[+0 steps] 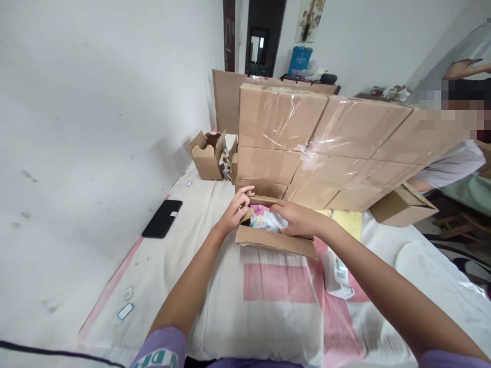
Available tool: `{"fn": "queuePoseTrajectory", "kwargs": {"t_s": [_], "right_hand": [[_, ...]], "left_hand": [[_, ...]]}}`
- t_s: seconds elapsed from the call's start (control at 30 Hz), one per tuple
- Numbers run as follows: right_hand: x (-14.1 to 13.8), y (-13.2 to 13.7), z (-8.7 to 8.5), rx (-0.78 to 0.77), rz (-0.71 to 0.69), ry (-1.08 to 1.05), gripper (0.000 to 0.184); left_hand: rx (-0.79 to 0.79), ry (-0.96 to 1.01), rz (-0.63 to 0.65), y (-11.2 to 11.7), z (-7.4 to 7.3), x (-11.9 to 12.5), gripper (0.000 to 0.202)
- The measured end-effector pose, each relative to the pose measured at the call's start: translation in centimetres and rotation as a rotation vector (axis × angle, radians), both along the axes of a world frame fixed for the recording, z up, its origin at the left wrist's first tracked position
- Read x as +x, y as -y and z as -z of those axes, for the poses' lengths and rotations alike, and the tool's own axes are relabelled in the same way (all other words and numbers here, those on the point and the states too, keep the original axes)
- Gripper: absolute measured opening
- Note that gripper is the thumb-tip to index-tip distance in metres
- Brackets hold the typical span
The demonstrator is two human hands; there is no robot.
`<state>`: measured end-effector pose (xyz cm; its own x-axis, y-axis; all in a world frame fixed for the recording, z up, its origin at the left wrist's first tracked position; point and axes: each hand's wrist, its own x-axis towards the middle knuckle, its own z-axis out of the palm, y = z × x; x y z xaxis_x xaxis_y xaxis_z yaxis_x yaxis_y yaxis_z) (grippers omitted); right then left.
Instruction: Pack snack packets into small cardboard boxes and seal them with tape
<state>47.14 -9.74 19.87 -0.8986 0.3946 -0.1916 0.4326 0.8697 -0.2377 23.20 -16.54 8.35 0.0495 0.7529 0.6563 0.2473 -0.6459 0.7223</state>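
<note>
Packet [262, 220] lies crosswise in the box [268, 241] under the curled right grip [297, 219] — left grip [238, 207] pinches the far flap [265, 200].

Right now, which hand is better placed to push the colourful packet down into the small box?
Right, probably: the right hand lies on the packet in the box; the left hand is at its far flap.

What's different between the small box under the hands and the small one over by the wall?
The near box is touched by the left hand and right hand and shows a colourful packet; the wall box is untouched. The near box sits before the taped cartons, the wall box off their left end. Both are open brown cardboard.
</note>
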Motion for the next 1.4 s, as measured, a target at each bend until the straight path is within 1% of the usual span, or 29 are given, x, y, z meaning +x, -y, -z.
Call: {"fn": "queuePoseTrajectory", "kwargs": {"t_s": [0.1, 0.2, 0.27, 0.33, 0.37, 0.4, 0.43, 0.5, 0.53, 0.57, 0.67, 0.8, 1.0, 1.1, 1.2, 1.3, 1.4], "right_hand": [[-2.2, 0.3, 0.5, 0.079, -0.045, 0.155, 0.035], [-3.2, 0.4, 1.3, 0.091, -0.040, 0.206, 0.034], [-2.8, 0.4, 1.5, 0.045, -0.021, 0.167, 0.043], [-1.9, 0.3, 1.6, -0.026, -0.013, 0.065, 0.058], [-1.4, 0.4, 1.6, -0.044, -0.017, 0.006, 0.059], [-0.9, 0.4, 1.6, -0.041, -0.022, -0.040, 0.054], [-0.6, 0.5, 1.6, -0.017, -0.017, -0.065, 0.042], [-0.5, 0.5, 1.6, 0.047, 0.014, -0.030, 0.015], [-0.8, 0.4, 1.6, 0.061, 0.035, 0.024, 0.008], [-1.2, 0.3, 1.6, 0.056, 0.054, 0.092, 0.007], [-2.8, -0.3, 1.4, -0.030, 0.066, 0.274, 0.007], [-4.7, -0.9, 1.5, -0.074, 0.089, 0.370, 0.006], [-6.3, -1.0, 2.6, -0.058, 0.163, 0.402, 0.025], [-6.0, -1.0, 2.9, -0.073, 0.174, 0.398, 0.026], [-4.9, -1.1, 3.1, -0.081, 0.141, 0.363, 0.024], [-3.9, -1.3, 2.9, -0.100, 0.101, 0.343, 0.020], [-4.1, -1.3, 2.6, -0.081, 0.110, 0.364, 0.023]], "left_hand": [[0.011, -0.006, -0.012, -0.2, 0.2, 0.0, 0.022], [0.011, -0.024, -0.020, -0.2, 0.2, 0.0, 0.019], [0.014, -0.035, -0.016, -0.1, 0.1, 0.0, 0.017], [0.009, -0.051, -0.014, 0.1, -0.1, -0.1, 0.018], [0.001, -0.061, -0.015, 0.1, -0.2, -0.1, 0.019], [-0.006, -0.074, -0.017, 0.2, -0.3, -0.1, 0.020], [-0.013, -0.086, -0.018, 0.2, -0.4, -0.1, 0.021], [-0.010, -0.106, -0.021, 0.2, -0.5, -0.2, 0.023], [-0.001, -0.112, -0.023, 0.2, -0.5, -0.2, 0.023], [0.006, -0.115, -0.025, 0.2, -0.5, -0.2, 0.024], [0.009, -0.120, -0.036, 0.1, -0.4, -0.2, 0.024], [-0.003, -0.133, -0.028, 0.2, -0.6, -0.2, 0.024], [-0.018, -0.158, -0.035, 0.1, -0.9, -0.2, 0.027], [-0.023, -0.168, -0.053, 0.2, -0.9, -0.1, 0.032], [-0.028, -0.188, -0.066, 0.4, -0.8, 0.1, 0.038], [-0.026, -0.184, -0.053, 0.6, -0.8, 0.2, 0.039], [-0.051, -0.178, -0.063, 0.8, -0.8, 0.3, 0.043]]}}
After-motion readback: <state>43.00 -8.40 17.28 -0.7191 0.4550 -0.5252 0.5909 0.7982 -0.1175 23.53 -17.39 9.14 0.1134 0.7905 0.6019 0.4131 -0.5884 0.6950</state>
